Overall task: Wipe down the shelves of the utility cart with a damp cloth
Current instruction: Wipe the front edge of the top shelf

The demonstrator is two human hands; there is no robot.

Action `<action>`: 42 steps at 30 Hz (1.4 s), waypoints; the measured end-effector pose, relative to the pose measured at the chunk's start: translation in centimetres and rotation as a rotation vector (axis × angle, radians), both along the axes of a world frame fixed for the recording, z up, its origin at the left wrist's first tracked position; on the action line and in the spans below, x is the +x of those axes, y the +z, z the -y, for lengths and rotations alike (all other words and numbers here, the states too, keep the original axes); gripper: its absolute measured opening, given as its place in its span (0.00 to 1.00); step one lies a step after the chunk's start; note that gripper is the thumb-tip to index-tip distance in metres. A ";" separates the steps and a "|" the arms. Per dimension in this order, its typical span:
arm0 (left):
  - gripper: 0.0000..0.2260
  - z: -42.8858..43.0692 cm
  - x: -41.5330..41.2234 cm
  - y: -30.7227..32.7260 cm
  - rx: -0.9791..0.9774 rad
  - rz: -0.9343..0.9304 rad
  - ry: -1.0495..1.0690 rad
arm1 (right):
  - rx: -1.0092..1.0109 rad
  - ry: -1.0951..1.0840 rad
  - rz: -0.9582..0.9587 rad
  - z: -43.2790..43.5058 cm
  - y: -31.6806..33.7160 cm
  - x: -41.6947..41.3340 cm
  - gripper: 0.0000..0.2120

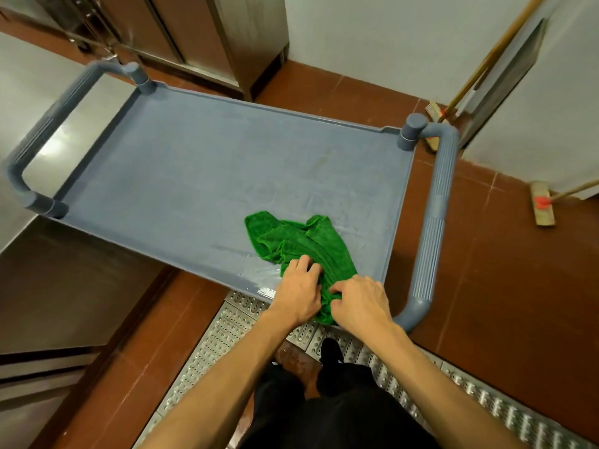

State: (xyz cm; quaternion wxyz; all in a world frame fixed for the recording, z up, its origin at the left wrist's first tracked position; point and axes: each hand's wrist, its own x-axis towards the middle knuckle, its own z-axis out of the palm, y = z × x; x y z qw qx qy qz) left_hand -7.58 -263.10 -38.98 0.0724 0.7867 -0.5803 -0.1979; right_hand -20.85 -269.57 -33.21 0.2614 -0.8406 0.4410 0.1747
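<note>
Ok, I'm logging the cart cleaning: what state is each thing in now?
cloth: bunched on the top shelf, near right corner.
top shelf: wet streaks beside the cloth.
left hand: grips the cloth, fingers curled.
right hand: pinches the cloth, fingers curled.
far broom: head on the floor, handle against the wall.
near broom: head on the floor, handle runs out of view.

Dim, warm light; wide-angle edge distortion
</note>
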 end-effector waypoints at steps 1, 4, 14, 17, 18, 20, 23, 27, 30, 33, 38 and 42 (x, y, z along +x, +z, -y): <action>0.12 0.2 -0.1 0.0 -0.006 -0.001 -0.015 | 0.013 -0.007 -0.002 0.2 0.2 -0.1 0.19; 0.13 0.7 -0.2 -0.2 -0.024 -0.015 -0.057 | 0.059 -0.019 -0.021 0.7 0.7 -0.4 0.18; 0.15 2.0 0.0 -0.7 -0.088 -0.129 -0.211 | 0.075 -0.052 -0.035 1.6 1.0 -0.9 0.26; 0.17 1.1 1.6 -0.2 -0.109 -0.239 -0.200 | -0.017 -0.021 0.062 1.8 0.8 -1.0 0.40; 0.16 0.7 2.3 0.0 -0.130 -0.272 -0.178 | -0.027 0.015 0.071 2.0 0.6 -1.0 0.45; 0.14 -0.4 3.9 0.5 -0.193 -0.267 -0.126 | -0.018 0.106 0.059 2.8 -0.1 -0.9 0.52; 0.13 -2.2 7.5 0.8 -0.228 -0.115 0.002 | 0.000 0.217 0.024 3.8 -1.2 -0.6 0.58; 0.14 -4.6 14.5 -0.2 -0.227 0.131 0.186 | -0.020 0.293 -0.001 5.0 -1.7 0.0 0.62; 0.15 -6.0 19.1 -0.8 -0.182 0.226 0.292 | -0.009 0.274 0.006 5.8 -1.9 0.4 0.66; 0.19 -7.2 23.6 -1.2 -0.190 0.270 0.387 | 0.016 0.255 0.000 6.2 -2.3 1.2 0.68; 0.20 -8.1 29.9 -1.9 -0.218 0.330 0.619 | 0.060 0.276 0.002 7.1 -2.8 2.7 0.63; 0.19 -8.7 33.7 -2.5 -0.248 0.327 0.616 | 0.060 0.300 0.032 7.0 -3.1 3.0 0.57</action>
